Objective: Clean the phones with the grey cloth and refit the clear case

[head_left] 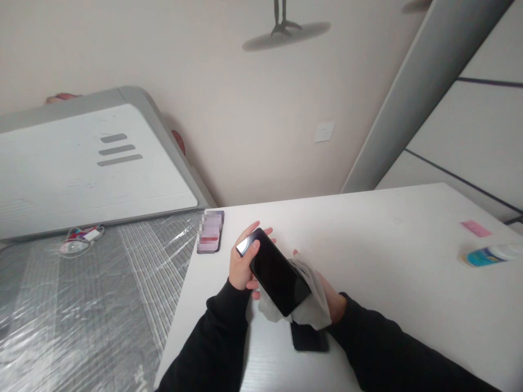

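Our left hand [244, 262] clamps the black, rectangular, glass-faced phone [281, 276]; we cannot tell whether our right hand [334, 302] grips the grey fabric cloth [318, 305]. Likely slippery, fragile: hold rigid edges.

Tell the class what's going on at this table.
A person's left hand grips a phone near its upper end, thumb on the front. The right hand, partly hidden, holds a grey cloth against the phone's lower end. Below, a dark flat thing lies on the table, partly hidden by the cloth. A bottle is off to the right.
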The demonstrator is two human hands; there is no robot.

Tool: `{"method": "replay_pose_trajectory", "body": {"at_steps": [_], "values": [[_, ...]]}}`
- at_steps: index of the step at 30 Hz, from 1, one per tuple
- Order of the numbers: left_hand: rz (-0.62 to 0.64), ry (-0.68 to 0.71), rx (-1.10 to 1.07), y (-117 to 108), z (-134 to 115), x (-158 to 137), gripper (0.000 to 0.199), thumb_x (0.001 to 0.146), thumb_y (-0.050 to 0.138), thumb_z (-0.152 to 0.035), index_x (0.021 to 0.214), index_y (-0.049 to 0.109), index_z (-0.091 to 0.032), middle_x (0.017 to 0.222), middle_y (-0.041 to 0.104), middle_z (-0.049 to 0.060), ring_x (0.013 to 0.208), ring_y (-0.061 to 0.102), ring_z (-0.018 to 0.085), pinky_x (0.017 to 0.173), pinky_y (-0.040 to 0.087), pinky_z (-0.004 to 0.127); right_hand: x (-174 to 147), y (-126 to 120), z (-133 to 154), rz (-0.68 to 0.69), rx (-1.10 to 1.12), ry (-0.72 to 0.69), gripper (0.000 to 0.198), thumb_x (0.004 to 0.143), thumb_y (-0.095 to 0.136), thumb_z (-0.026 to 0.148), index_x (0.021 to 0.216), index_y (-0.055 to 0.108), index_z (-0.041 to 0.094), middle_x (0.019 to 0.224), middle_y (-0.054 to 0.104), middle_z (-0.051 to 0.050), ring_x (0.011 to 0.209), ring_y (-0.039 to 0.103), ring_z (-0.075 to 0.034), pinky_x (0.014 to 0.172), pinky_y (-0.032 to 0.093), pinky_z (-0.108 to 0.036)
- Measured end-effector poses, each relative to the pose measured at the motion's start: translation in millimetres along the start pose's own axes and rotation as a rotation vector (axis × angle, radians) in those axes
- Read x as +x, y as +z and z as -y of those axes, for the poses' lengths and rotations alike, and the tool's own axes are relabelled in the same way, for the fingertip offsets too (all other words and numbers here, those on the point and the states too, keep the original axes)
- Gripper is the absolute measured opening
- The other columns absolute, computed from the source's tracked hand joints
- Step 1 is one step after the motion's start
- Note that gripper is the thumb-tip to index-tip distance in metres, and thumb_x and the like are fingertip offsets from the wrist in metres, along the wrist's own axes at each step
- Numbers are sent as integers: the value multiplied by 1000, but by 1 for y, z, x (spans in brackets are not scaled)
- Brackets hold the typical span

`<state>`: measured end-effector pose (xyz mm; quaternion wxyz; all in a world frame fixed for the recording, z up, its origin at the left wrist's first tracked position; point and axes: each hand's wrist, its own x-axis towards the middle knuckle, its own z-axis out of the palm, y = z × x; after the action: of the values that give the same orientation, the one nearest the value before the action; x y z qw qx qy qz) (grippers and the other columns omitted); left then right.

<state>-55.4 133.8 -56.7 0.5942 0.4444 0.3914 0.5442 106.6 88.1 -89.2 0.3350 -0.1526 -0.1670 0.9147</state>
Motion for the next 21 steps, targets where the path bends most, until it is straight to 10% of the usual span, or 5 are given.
{"method": "replay_pose_trajectory", "body": {"at_steps": [9, 15, 21], "values": [[-231, 264, 40, 0, 18, -5, 58, 89, 74, -48, 135, 57, -18, 121, 76, 15, 102, 77, 30, 92, 61, 44, -2, -1, 11, -92, 76, -218, 53, 90, 62, 64, 110, 71, 17, 114, 78, -14, 119, 69, -32, 106, 51, -53], [-34, 496, 167, 12, 30, -32, 47, 99, 60, -43, 140, 43, -27, 117, 76, 11, 108, 75, 27, 105, 52, 54, -2, -1, 17, -187, 46, -323, 60, 93, 53, 68, 120, 71, 17, 122, 76, -14, 123, 66, -32, 110, 46, -52], [160, 164, 232, 9, 45, -55, 48, 77, 68, -76, 89, 62, -30, 100, 78, 9, 109, 72, 31, 109, 47, 57, 4, -15, 5, -248, -1, -347, 61, 85, 63, 75, 96, 77, 17, 96, 80, -9, 97, 74, -24, 98, 54, -38]]}}
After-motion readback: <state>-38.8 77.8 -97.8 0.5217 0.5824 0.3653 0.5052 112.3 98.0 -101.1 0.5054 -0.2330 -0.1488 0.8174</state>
